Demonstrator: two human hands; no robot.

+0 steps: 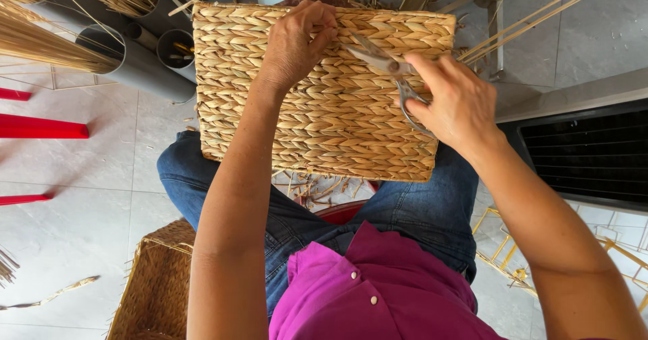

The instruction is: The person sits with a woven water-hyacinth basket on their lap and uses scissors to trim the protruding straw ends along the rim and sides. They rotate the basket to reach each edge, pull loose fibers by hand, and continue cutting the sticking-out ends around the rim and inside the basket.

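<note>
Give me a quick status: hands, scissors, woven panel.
Left hand pinching the woven panel near its top edge. Right hand gripping scissors, blades at the weave. Panel on lap, nothing blocking.

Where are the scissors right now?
In the head view, the scissors are in the right hand, right of centre, blades pointing toward the left hand over the top of the woven panel resting on the person's lap.

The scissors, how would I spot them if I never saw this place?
Find the big woven straw panel lying across the person's knees. Near its top edge the right hand holds the scissors, blades pointing at the left hand. They are the only grey metal thing on the tan weave.
</note>
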